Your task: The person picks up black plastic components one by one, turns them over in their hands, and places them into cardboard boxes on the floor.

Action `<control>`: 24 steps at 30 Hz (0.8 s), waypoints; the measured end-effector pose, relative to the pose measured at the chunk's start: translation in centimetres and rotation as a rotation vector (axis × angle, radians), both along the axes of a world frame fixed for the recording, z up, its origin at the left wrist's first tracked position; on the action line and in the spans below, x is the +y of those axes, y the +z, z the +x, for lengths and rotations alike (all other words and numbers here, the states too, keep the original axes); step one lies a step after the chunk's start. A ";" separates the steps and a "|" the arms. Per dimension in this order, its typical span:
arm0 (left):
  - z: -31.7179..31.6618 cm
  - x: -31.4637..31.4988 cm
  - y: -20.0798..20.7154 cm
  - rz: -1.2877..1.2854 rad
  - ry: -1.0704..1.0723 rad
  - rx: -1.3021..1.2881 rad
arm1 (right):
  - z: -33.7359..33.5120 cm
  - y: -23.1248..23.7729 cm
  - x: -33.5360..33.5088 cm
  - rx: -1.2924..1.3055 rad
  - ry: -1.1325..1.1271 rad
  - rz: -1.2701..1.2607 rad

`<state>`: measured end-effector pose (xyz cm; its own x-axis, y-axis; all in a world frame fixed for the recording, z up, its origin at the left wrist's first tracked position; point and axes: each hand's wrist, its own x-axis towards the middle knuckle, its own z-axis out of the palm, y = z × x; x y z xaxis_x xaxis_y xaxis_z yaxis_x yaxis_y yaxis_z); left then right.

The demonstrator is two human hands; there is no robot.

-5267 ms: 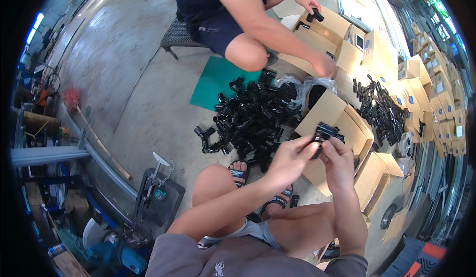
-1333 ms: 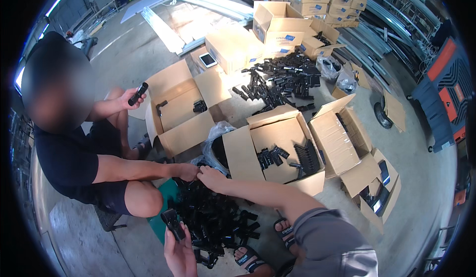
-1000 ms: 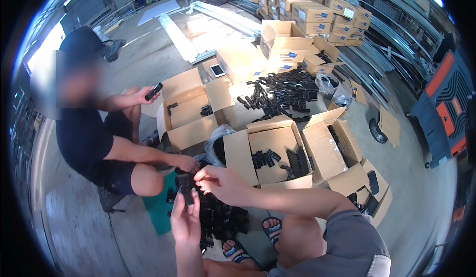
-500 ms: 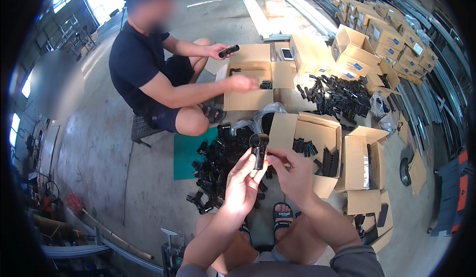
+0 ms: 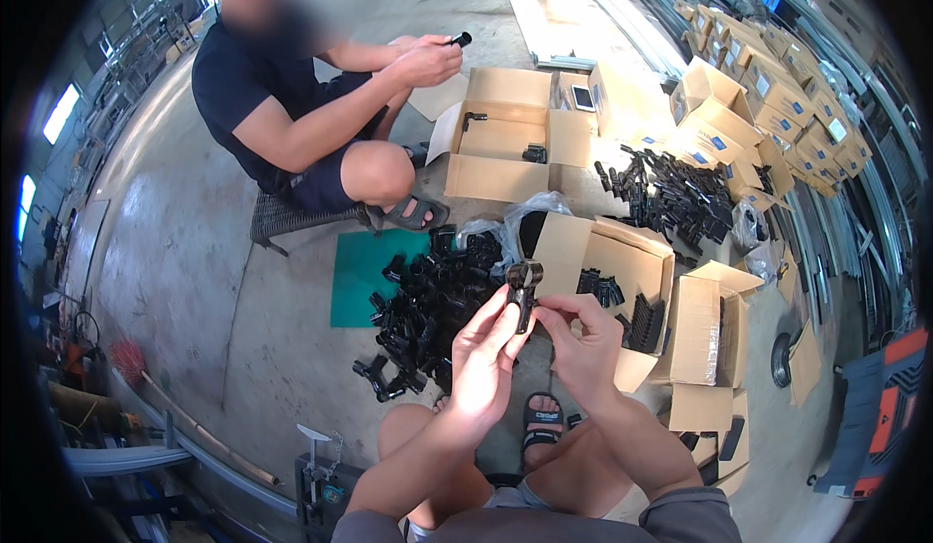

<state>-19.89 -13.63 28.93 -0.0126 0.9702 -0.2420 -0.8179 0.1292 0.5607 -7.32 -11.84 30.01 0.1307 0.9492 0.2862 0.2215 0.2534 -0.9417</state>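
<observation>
My left hand (image 5: 482, 358) is closed around a glossy black pipe fitting (image 5: 524, 290), held upright with its ring-shaped end on top. At the fitting's right side, my right hand (image 5: 586, 344) pinches with thumb and forefinger; whatever is between those fingertips is too small to make out. Below and left of my hands lies a heap of similar black fittings (image 5: 418, 300), partly on a green sheet (image 5: 355, 276). Just right of my hands stands an open cardboard box (image 5: 622, 242) with black fittings grouped inside.
Across from me a person (image 5: 282, 105) sits on a low woven stool, holding a black fitting over another open carton (image 5: 501, 178). More loose fittings (image 5: 671, 193) lie behind my box. Stacked cartons (image 5: 777, 86), metal profiles (image 5: 525, 18) and an orange-grey case (image 5: 880, 412) stand around.
The fitting has turned slightly in my left hand, and my right fingers stay at its side. The other person has drawn back from the carton and brought both hands together on a fitting.
</observation>
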 end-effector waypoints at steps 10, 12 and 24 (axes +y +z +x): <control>-0.1 0.1 0.0 -0.013 0.042 -0.003 | -1.5 0.0 -0.2 0.074 0.037 0.006; -0.2 0.1 0.1 -0.018 0.040 -0.002 | -1.5 -0.1 -0.3 0.146 0.019 0.015; -0.5 -0.4 0.3 0.000 0.035 0.000 | -1.7 -0.4 -0.2 0.218 0.029 0.034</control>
<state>-20.38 -14.03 29.22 -0.0468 0.9691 -0.2420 -0.8222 0.1002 0.5604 -9.02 -12.04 29.65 0.1660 0.9438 0.2857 0.0057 0.2888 -0.9574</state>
